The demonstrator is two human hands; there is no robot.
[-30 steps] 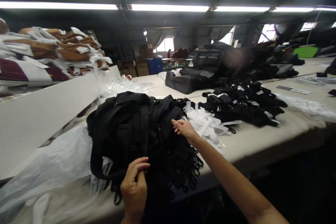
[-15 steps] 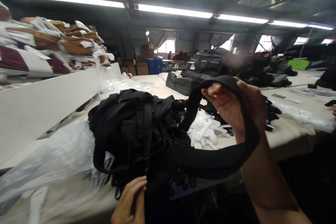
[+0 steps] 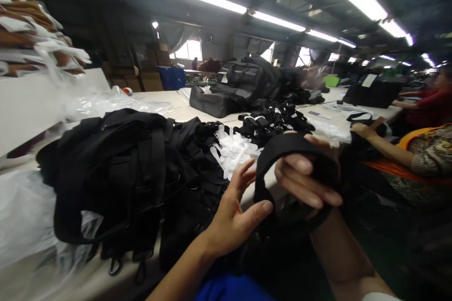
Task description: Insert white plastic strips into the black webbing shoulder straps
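A wide black webbing strap (image 3: 282, 145), bent into a loop, hangs over my right hand (image 3: 302, 181); my fingers reach through the loop and grip it. Just left of it is my left hand (image 3: 228, 214), fingers and thumb spread, with nothing held. Its thumb tip comes up to the strap's edge; I cannot tell whether they touch. Farther left on the table lies a large heap of black straps (image 3: 137, 164). Beyond my left fingers is a pile of white toothed plastic strips (image 3: 235, 150).
Small black strap parts (image 3: 278, 120) lie behind the white strips, with dark grey bags (image 3: 243, 80) farther back. Clear plastic sheeting (image 3: 24, 216) covers the near left. At right, a co-worker's hand (image 3: 363, 131) handles black material; another person sits beyond.
My view has swung right. My left hand has come up from the near edge to beside the strap and opened. The strap loop in my right hand is now smaller and lower.
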